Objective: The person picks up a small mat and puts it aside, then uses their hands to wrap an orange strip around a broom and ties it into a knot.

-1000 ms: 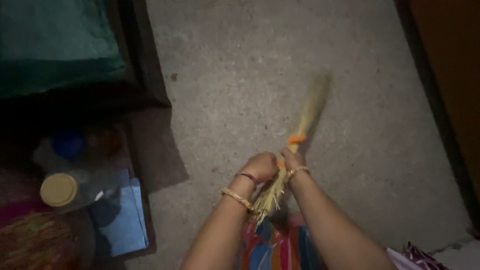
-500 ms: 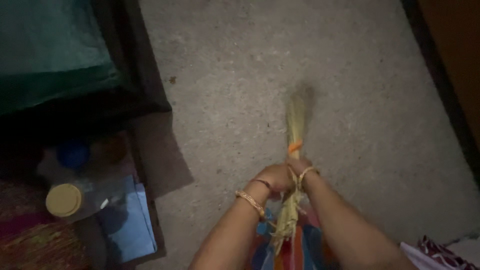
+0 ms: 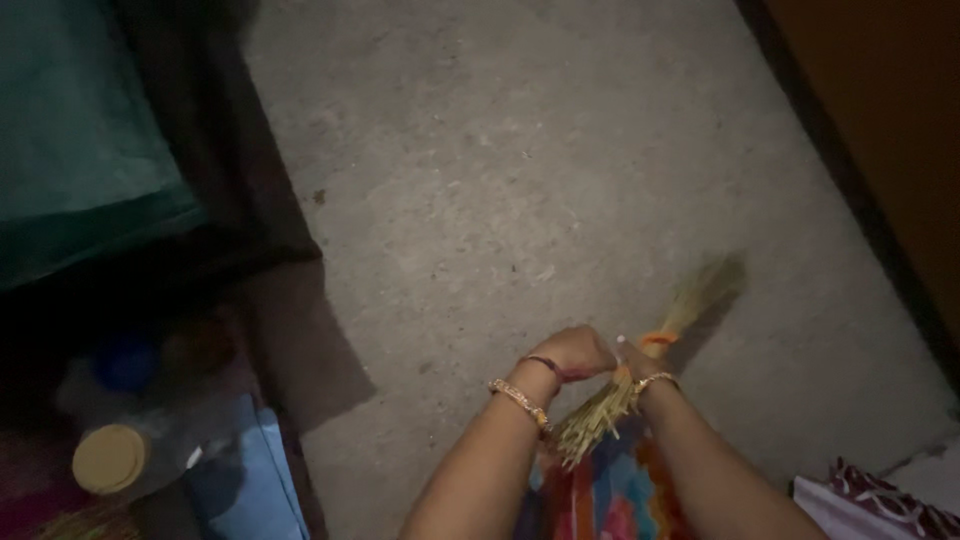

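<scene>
Here we clasp a straw broom (image 3: 640,375) low over the grey concrete floor (image 3: 500,180), left hand (image 3: 575,352) and right hand (image 3: 632,362) both wrapped tight round its bound stalks, bristles slanting right, while a yellow-lidded clear jar (image 3: 125,460), contents too dim to tell, sits far left beside blue cloth (image 3: 250,480).

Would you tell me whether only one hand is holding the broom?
No, both the left hand and the right hand grip the straw broom.
</scene>
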